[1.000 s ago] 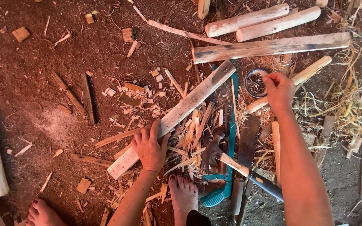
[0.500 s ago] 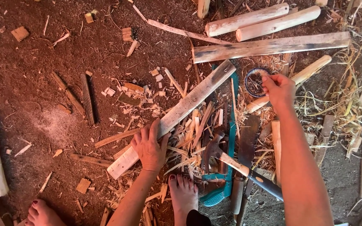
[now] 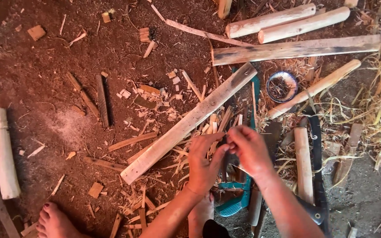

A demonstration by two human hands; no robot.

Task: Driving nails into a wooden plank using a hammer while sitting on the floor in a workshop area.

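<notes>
Both hands are meeting at the middle of the view, fingertips pinching together over something too small to make out; the left hand (image 3: 204, 161) is curling in from seven o'clock, the right hand (image 3: 248, 147) is closing down from five o'clock, thumbs and forefingers touching. Whatever is sitting between them is hidden, possibly a small nail, though I cannot tell; the grip is working best kept tight and low over the chips, so nothing is dropping into the litter.

Just at ten o'clock of the hands the long flat plank (image 3: 186, 125) is lying diagonally on the floor (image 3: 45, 88), untouched; directly beneath the hands, toward six o'clock, the teal-framed saw (image 3: 234, 194) is resting among shavings. A bare foot (image 3: 199, 216) is planted just below the wrists, another foot (image 3: 54, 222) well off at eight o'clock. At two o'clock the small round bowl (image 3: 282, 86) is sitting near a peeled stick (image 3: 314, 88); beyond it, at one o'clock, pale round poles (image 3: 287, 22) are lying side by side.
</notes>
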